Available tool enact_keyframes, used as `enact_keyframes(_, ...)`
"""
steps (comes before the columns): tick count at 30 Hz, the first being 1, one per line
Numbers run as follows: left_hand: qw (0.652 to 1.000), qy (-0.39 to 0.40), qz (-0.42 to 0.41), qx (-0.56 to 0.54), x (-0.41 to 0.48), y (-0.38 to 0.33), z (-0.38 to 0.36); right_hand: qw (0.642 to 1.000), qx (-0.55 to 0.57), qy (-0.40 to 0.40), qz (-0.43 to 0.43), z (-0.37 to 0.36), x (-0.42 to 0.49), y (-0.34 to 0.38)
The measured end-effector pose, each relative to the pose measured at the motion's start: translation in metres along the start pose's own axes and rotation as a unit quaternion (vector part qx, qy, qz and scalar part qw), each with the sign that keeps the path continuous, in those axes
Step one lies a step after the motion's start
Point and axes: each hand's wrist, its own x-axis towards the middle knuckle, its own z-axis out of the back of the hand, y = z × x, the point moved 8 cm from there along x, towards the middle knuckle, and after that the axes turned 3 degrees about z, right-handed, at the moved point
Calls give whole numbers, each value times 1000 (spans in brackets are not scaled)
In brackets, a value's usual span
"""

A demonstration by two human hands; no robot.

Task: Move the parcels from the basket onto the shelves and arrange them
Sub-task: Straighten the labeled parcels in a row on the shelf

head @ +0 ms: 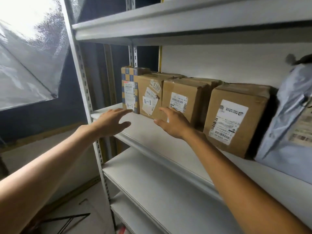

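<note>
Several cardboard parcels stand in a row on the middle shelf (148, 132). Leftmost is a blue-checked box (129, 85) labelled A-1, then a brown box (149, 93) also labelled A-1, a third box (184, 97) and a fourth box (236, 119). A grey plastic mailer bag (290, 115) leans at the far right. My left hand (111, 122) is open, fingers spread, just in front of the checked box. My right hand (173, 123) is open in front of the second and third boxes. Neither hand holds anything. The basket is out of sight.
A white upright post (84, 92) bounds the shelf on the left. An upper shelf (168, 17) hangs above and a bare lower shelf (152, 183) lies below. A translucent light diffuser (28, 56) stands at the left; a black stand (67, 220) rests on the floor.
</note>
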Motion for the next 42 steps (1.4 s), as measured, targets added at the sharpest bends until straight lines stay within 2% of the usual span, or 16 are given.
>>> enact_keyframes(9,1000,4,13,-3,43,84,-6,999,27,-3,19,-52,76,32)
enact_keyframes(14,1000,15,-11,-19,86,132,-8,998,18,-56,-10,-56,107,46)
enact_keyframes(18,995,30,-42,-82,121,158,-13,993,10,-109,-44,-60,123,57)
enact_keyframes(21,988,49,-58,-135,145,166,-20,982,-53,-170,-56,-54,126,65)
enact_keyframes(24,972,48,-68,-222,166,164,-26,967,-132,-213,-48,-40,129,69)
enact_keyframes(29,940,44,-99,-324,198,152,-38,939,-194,-281,-29,-14,134,69)
enact_keyframes(34,924,16,-118,-364,227,149,-37,925,-233,-298,-17,-1,154,65)
enact_keyframes(38,895,11,-114,-431,248,151,-35,899,-303,-317,-23,6,155,61)
enact_keyframes(42,872,5,-110,-477,264,151,-42,876,-353,-321,-70,15,152,48)
